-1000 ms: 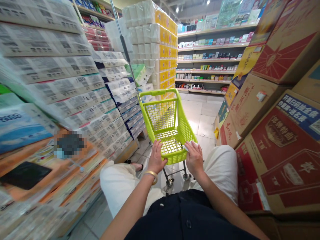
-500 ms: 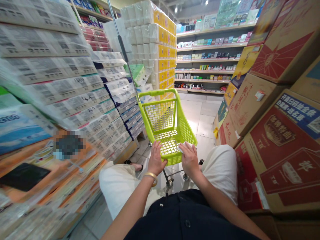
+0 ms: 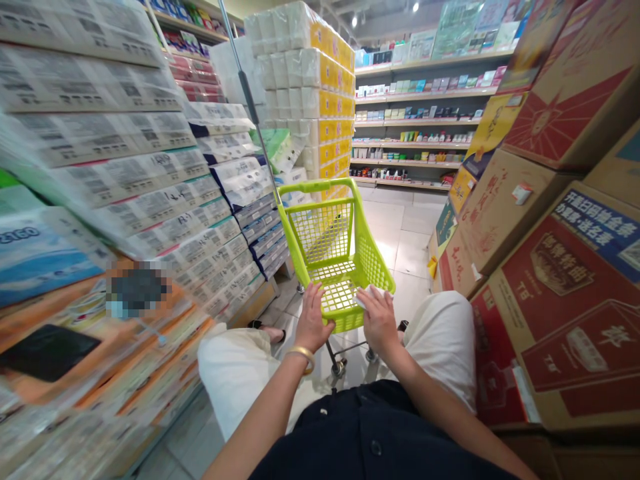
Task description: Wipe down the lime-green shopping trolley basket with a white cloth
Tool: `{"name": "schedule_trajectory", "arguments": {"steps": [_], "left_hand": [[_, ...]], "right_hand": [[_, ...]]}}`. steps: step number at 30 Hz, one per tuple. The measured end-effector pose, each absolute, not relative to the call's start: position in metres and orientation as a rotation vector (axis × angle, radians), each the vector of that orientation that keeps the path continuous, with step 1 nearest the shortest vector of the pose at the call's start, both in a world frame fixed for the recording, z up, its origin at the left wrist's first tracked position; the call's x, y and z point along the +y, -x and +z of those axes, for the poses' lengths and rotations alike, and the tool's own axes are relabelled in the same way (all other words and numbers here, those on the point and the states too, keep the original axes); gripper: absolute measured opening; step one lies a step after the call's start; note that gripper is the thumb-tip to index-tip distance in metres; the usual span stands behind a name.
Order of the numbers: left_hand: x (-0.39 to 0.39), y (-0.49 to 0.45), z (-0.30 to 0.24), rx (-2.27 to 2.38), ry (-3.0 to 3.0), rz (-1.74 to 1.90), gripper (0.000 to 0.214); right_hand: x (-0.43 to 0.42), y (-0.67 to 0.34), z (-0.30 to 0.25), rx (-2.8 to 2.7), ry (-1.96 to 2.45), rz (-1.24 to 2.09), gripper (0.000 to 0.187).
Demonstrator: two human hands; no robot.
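Observation:
A small lime-green plastic shopping cart (image 3: pixel 333 240) stands in the aisle just in front of my knees. My left hand (image 3: pixel 311 320), with a gold bangle on the wrist, grips the cart's near left rim. My right hand (image 3: pixel 379 319) lies on the near right rim, fingers pressed on a small white cloth or paper (image 3: pixel 369 293) against the cart's edge. The basket holds nothing visible. A grey pole (image 3: pixel 249 93) rises from the cart's far left corner.
Stacked tissue and paper packs (image 3: pixel 150 180) wall the left side. Cardboard cartons (image 3: pixel 550 233) are piled on the right. A tall toilet-roll stack (image 3: pixel 305 87) stands ahead left, with product shelves (image 3: pixel 420 120) at the back. A black phone (image 3: pixel 47 350) lies on packs at lower left.
My right hand slid leftward along the cart's near rim with the white cloth. The left hand and the cart have stayed put.

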State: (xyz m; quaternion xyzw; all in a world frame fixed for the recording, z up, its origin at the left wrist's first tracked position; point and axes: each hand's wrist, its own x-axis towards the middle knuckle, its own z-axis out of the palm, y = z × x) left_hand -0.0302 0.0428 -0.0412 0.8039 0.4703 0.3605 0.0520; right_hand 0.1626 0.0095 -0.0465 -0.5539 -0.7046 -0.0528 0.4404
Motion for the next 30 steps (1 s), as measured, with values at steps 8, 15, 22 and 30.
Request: {"name": "schedule_trajectory", "arguments": {"steps": [8, 15, 22, 30], "left_hand": [[0.043, 0.034, -0.043, 1.397, -2.451, 1.137, 0.073], [0.043, 0.033, -0.042, 1.421, -2.441, 1.135, 0.074], [0.042, 0.037, -0.041, 1.411, -2.443, 1.131, 0.073], [0.042, 0.036, -0.043, 1.403, -2.434, 1.168, 0.072]], "right_hand": [[0.012, -0.171, -0.044, -1.754, 1.376, -0.149, 0.045], [0.004, -0.154, -0.044, -1.894, 1.276, -0.133, 0.047], [0.012, -0.18, -0.043, -1.737, 1.417, -0.152, 0.045], [0.001, -0.152, -0.043, -1.963, 1.213, -0.096, 0.044]]}}
